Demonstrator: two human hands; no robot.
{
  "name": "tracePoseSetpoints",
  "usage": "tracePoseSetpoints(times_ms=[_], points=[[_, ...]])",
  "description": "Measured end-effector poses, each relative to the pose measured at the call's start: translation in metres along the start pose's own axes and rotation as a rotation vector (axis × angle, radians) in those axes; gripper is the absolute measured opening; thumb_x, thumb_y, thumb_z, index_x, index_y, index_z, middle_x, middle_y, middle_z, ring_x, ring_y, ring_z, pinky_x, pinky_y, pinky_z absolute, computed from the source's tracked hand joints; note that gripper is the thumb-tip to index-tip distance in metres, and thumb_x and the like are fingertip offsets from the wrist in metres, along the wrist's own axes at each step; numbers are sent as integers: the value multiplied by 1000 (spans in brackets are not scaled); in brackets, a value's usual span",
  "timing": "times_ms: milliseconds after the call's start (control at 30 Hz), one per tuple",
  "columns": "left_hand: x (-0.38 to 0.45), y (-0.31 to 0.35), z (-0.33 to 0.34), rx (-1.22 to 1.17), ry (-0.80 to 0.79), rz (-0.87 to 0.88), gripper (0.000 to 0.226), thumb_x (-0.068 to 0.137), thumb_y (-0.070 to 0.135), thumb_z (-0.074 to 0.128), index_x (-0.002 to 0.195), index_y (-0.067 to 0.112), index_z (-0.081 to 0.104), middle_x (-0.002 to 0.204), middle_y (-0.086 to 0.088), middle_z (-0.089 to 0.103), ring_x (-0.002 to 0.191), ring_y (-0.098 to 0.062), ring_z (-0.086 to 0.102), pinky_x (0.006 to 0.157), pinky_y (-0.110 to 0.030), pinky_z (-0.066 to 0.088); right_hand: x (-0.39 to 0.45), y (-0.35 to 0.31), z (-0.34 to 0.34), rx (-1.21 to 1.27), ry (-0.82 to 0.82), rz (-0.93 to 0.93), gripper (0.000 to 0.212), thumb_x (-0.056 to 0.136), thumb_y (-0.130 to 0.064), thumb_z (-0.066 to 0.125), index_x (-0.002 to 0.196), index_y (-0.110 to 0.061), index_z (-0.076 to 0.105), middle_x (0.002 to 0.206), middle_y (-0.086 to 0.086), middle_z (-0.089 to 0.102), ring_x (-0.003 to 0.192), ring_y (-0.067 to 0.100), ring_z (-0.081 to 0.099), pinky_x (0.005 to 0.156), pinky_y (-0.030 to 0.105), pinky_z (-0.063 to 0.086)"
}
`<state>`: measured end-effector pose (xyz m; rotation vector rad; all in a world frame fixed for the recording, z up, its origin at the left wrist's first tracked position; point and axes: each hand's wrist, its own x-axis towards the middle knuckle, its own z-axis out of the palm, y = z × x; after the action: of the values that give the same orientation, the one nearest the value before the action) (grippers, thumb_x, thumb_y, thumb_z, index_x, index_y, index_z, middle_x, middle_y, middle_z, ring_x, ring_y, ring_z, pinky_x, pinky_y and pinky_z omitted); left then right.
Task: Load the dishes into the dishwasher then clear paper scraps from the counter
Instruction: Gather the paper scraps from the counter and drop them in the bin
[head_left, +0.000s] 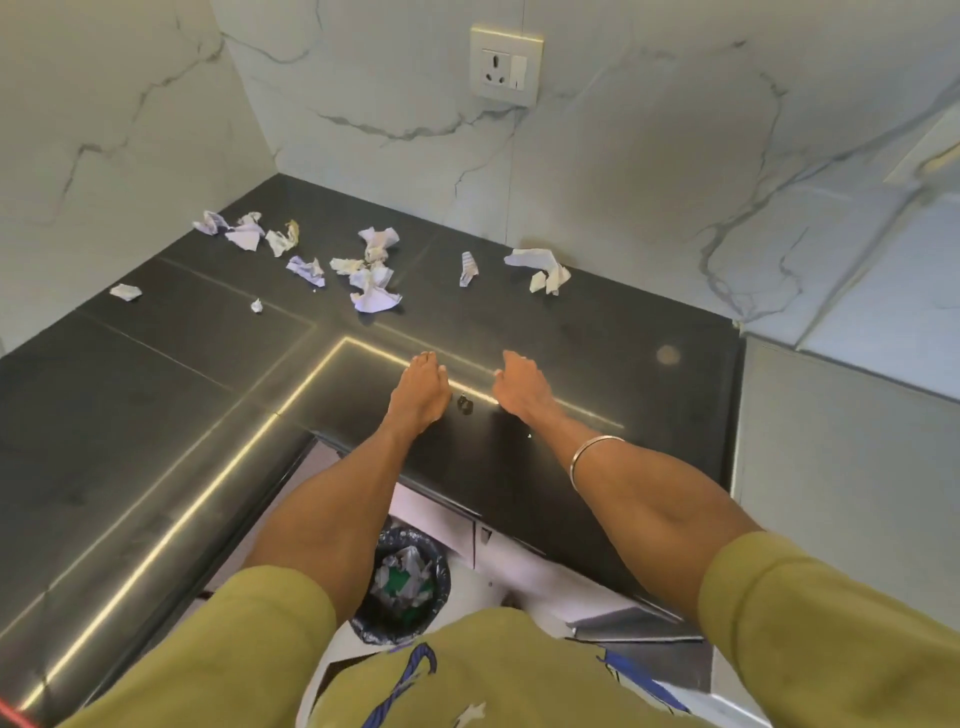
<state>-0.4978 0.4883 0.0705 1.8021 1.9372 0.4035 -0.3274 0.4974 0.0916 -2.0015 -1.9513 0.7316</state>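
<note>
Several crumpled white and lilac paper scraps lie scattered across the far part of the black counter, from the left corner to a larger scrap near the back wall. My left hand and my right hand reach out over the counter, side by side, short of the scraps. Both hold nothing; the fingers look loosely extended. A small dark object sits on the counter between the hands. No dishes or dishwasher are visible.
A bin lined with a dark bag stands on the floor below the counter's edge, with crumpled paper inside. Marble walls enclose the counter at the back and left. A wall socket is above. A lighter ledge borders the right.
</note>
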Motion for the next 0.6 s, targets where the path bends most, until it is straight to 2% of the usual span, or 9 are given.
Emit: tracePoseSetpoints(times_ms=[100, 233, 400, 533, 600], points=[[14, 5, 2, -21, -12, -9, 46, 104, 22, 28, 141, -4, 38, 148, -21, 40, 139, -33, 35, 115, -41, 26, 17, 6, -6, 15, -5, 23, 28, 95, -13, 44, 119, -3, 54, 123, 21, 59, 112, 40, 58, 84, 36, 44], [32, 6, 2, -14, -19, 4, 41, 104, 24, 29, 133, -1, 44, 139, -19, 47, 131, -34, 43, 108, -45, 34, 31, 6, -11, 29, -4, 52, 37, 95, -14, 45, 130, -3, 51, 130, 20, 57, 117, 40, 56, 95, 42, 46], [60, 4, -6, -33, -25, 34, 33, 103, 21, 30, 116, -3, 50, 121, -20, 55, 114, -36, 51, 98, -45, 39, 49, 1, -13, 40, 23, 99, 40, 95, -13, 46, 133, -4, 49, 133, 20, 56, 119, 41, 55, 97, 44, 45], [81, -2, -15, -29, -89, 91, 43, 104, 21, 29, 133, -6, 45, 137, -23, 50, 128, -37, 45, 108, -44, 35, 59, -6, -13, 55, 58, 167, 40, 94, -11, 46, 133, -4, 49, 133, 19, 56, 120, 40, 55, 98, 44, 45], [91, -4, -21, -17, -106, 106, 43, 104, 22, 29, 134, -4, 45, 137, -22, 51, 128, -38, 47, 107, -46, 37, 64, -12, -12, 68, 82, 205, 40, 92, -8, 46, 132, -4, 49, 132, 19, 56, 119, 39, 55, 98, 45, 45]])
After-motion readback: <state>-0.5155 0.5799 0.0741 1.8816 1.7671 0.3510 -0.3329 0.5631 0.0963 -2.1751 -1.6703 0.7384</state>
